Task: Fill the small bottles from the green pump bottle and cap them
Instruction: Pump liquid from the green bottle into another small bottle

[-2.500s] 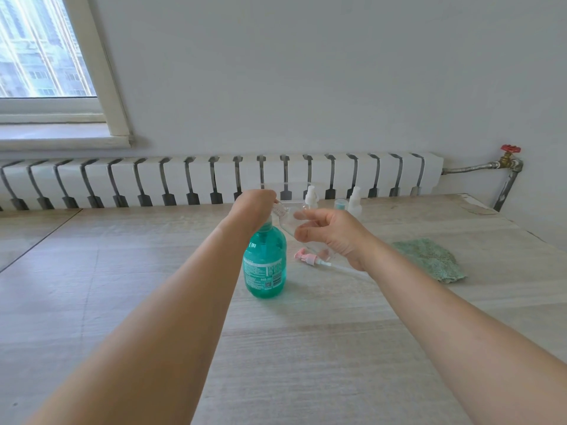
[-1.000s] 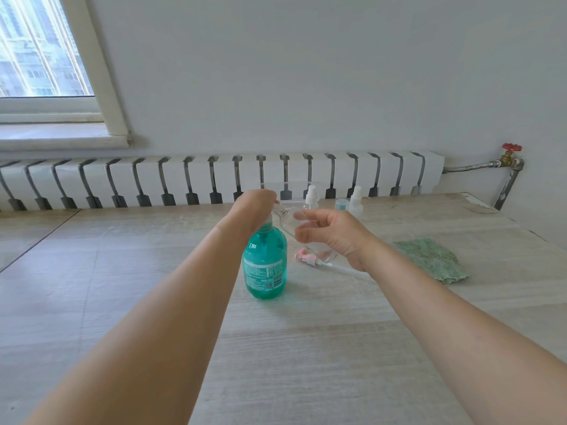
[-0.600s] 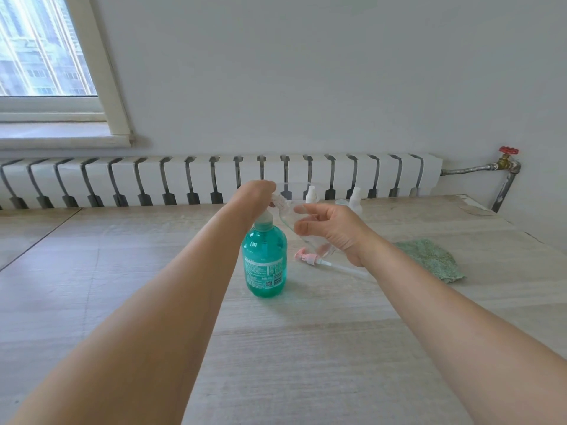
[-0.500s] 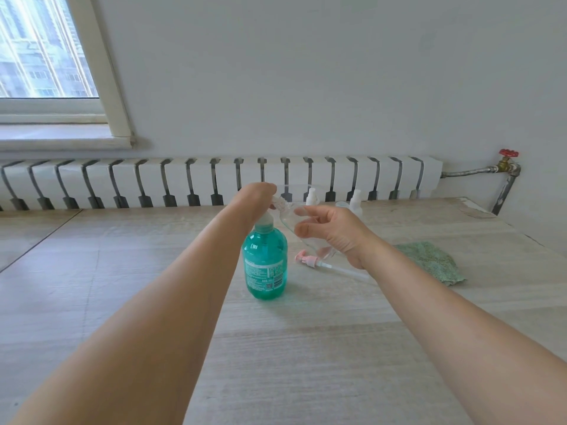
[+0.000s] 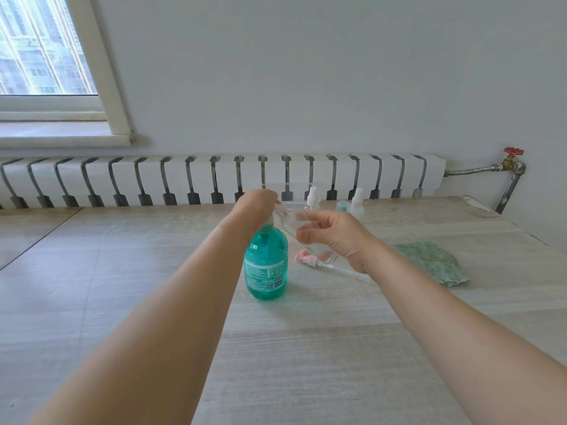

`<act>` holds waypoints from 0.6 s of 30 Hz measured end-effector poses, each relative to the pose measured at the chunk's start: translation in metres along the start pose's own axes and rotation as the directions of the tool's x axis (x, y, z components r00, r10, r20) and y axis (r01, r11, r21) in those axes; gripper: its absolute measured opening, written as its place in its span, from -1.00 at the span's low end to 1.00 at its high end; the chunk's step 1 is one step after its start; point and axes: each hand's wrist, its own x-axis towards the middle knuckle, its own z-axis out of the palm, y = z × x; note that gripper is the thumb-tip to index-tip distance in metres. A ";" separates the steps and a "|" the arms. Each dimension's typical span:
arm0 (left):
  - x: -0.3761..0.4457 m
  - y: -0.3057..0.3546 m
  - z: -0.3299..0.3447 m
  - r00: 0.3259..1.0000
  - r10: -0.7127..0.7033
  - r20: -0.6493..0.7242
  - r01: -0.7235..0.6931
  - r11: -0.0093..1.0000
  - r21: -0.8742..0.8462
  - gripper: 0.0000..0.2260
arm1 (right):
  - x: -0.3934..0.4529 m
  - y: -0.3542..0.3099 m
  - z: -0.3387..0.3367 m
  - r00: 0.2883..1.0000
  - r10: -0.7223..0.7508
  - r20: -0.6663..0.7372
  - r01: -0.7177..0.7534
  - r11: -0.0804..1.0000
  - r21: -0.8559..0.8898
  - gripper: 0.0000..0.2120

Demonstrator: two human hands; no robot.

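A plain home room is showing: a white radiator (image 5: 214, 179) running under a window (image 5: 46, 50), behind a wooden worktop (image 5: 306, 348).

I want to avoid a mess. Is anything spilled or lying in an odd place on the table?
No spill shows. A pink pump head with its tube lies loose on the table, beside the green pump bottle.

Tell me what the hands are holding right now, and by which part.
Right hand pinches the clear small bottle around its body. Left hand rests on the green pump bottle's pump head.
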 end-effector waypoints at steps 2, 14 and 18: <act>0.006 -0.004 0.002 0.998 0.029 0.054 -0.027 0.999 -0.040 -0.91 | 0.000 0.001 0.001 1.000 0.000 0.008 0.000 1.000 0.014 -0.57; 0.001 0.000 -0.004 0.998 0.057 -0.002 -0.057 0.998 -0.039 -0.81 | -0.004 -0.003 0.000 1.000 0.002 -0.016 -0.002 1.000 0.002 -0.59; -0.007 0.006 -0.006 0.995 0.087 0.048 -0.084 0.994 -0.066 -0.77 | -0.006 -0.009 -0.001 1.000 -0.013 -0.021 0.013 1.000 -0.007 -0.57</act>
